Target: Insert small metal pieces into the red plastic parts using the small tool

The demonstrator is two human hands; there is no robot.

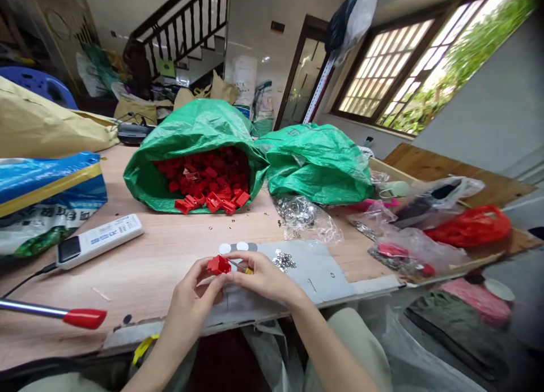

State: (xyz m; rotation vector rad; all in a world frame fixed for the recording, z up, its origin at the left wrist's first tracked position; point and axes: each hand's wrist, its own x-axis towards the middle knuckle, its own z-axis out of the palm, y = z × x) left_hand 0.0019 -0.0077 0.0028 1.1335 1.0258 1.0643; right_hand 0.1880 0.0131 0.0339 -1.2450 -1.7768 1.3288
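Near the table's front edge, my left hand is closed on a small red plastic part, pinching it between thumb and fingers. My right hand is closed around a yellow-handled screwdriver, whose thin metal shaft points left at the red part. Most of its handle is hidden in the palm. Just beyond my right hand, a pile of small metal pieces lies on a grey sheet. Further back, a green woven sack lies open towards me, with many red plastic parts spilling to its mouth.
A second green sack stands to the right, with a clear bag of metal pieces before it. At left are a white device with a cable and a red-handled lever. Plastic bags, one red, fill the right side.
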